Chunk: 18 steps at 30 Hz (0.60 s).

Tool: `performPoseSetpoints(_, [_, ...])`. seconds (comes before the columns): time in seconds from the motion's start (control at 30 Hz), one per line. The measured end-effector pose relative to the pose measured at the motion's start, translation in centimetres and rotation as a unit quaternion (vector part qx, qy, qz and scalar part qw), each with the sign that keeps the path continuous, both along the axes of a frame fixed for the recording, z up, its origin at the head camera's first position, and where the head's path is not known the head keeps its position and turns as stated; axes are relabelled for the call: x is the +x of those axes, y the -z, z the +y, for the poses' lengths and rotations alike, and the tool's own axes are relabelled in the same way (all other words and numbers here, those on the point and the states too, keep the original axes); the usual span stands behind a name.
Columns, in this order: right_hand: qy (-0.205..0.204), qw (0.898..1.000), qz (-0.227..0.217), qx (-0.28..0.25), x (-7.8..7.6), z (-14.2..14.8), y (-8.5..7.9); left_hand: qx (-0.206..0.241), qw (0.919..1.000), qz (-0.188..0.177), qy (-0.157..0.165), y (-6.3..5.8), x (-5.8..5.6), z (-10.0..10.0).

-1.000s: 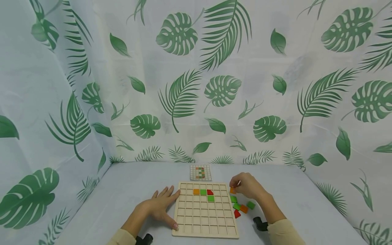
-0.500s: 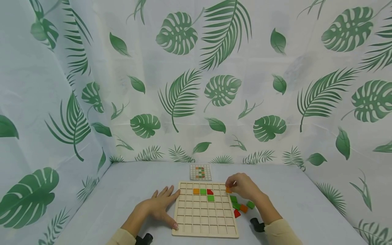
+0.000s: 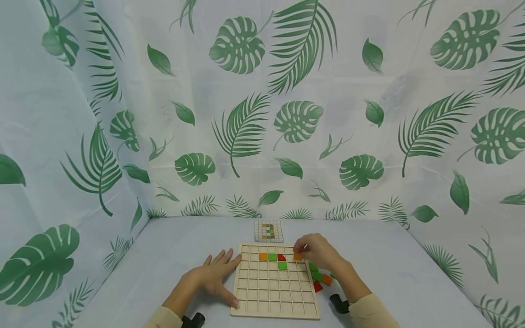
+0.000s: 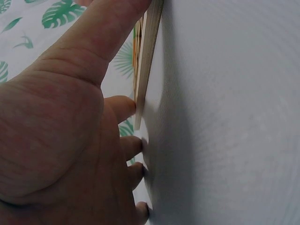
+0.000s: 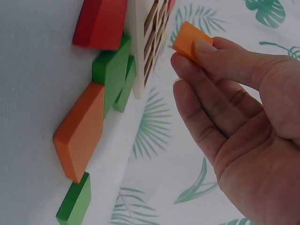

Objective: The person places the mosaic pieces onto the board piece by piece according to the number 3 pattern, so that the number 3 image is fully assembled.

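A wooden grid board (image 3: 275, 296) lies on the table, with an orange tile (image 3: 263, 257), two green tiles and a red round-cornered tile (image 3: 281, 257) in its upper cells. My left hand (image 3: 213, 275) is spread along the board's left edge, its thumb at the lower left corner and its index finger touching the upper side. Above the board's upper right cells, my right hand (image 3: 317, 250) pinches an orange square tile (image 5: 190, 40) between thumb and fingers. In the right wrist view that tile is held apart from the board.
Right of the board lie loose tiles: green ones (image 5: 112, 70), an orange one (image 5: 80, 133) and a red one (image 5: 102, 23). A small pattern card (image 3: 268, 231) lies behind the board. A leaf-print cloth (image 3: 254, 127) stands behind the table.
My right hand has moved left with the orange tile, from beside the board's right edge to over its upper right cells. The left hand has stayed put.
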State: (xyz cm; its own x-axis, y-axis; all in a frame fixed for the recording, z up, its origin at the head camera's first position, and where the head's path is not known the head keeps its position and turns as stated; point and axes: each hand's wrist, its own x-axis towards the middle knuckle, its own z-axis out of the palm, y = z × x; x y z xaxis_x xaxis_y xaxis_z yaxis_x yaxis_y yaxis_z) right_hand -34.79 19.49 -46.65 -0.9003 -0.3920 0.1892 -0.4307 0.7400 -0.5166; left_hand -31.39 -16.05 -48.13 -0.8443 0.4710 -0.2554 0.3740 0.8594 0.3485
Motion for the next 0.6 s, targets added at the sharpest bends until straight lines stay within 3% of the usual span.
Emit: performPoseSetpoints(0.6, [-0.057, 0.998, 0.001, -0.013, 0.5, -1.5, 0.0, 0.001, 1.0, 0.004, 0.003, 0.1, 0.0, 0.0])
